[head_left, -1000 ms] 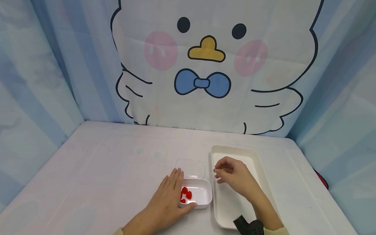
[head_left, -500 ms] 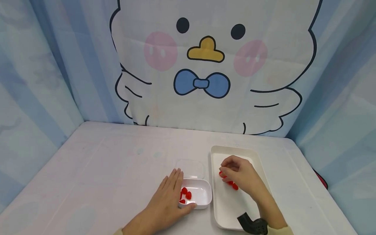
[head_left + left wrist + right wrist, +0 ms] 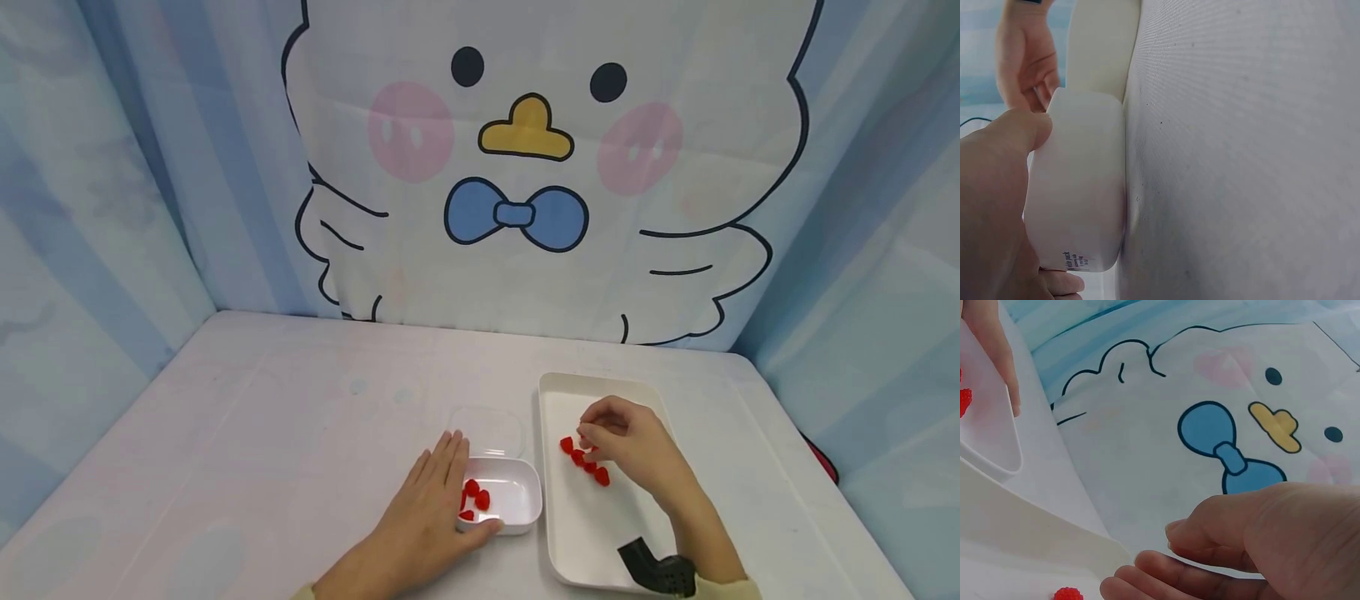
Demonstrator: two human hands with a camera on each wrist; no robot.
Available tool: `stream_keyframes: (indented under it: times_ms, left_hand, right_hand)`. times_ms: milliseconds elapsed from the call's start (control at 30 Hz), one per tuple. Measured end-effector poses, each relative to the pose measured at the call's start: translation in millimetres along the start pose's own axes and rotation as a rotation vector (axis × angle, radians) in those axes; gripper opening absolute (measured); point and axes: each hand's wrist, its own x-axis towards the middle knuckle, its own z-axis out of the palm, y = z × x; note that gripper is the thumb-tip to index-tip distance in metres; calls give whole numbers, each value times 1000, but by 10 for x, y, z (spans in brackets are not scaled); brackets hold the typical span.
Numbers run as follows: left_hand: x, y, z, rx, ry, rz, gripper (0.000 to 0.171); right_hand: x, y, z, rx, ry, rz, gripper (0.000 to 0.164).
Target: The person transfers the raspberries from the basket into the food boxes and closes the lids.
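My left hand (image 3: 431, 500) holds a small white plastic box (image 3: 517, 493) by its left end, the thumb along the near wall and the fingers extended over the left side. Inside lie several red raspberries (image 3: 482, 500), partly hidden by the hand. To the right, my right hand (image 3: 633, 442) hovers over a shallow cream tray (image 3: 592, 546), fingers loosely bent. In the right wrist view its thumb and fingertips stand a little apart with nothing visible between them. Several more raspberries (image 3: 602, 477) lie in a slanting row in the tray, some behind the fingertips.
A clear plastic lid (image 3: 487, 427) lies on the table (image 3: 262, 467) just behind the box. The tray stands right beside the box. Curtains printed with a cartoon bird (image 3: 532, 125) close off the back and sides of the table.
My right hand has moved right over the tray, away from the box side, uncovering the row of raspberries. The left hand and box have stayed in place.
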Motion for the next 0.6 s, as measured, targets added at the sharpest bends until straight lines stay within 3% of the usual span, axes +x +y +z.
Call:
stream_keyframes:
  times_ms: [600]
  left_hand:
    - [-7, 4, -6, -3, -4, -4, 102]
  right_hand:
    - [17, 63, -69, -81, 18, 108, 26]
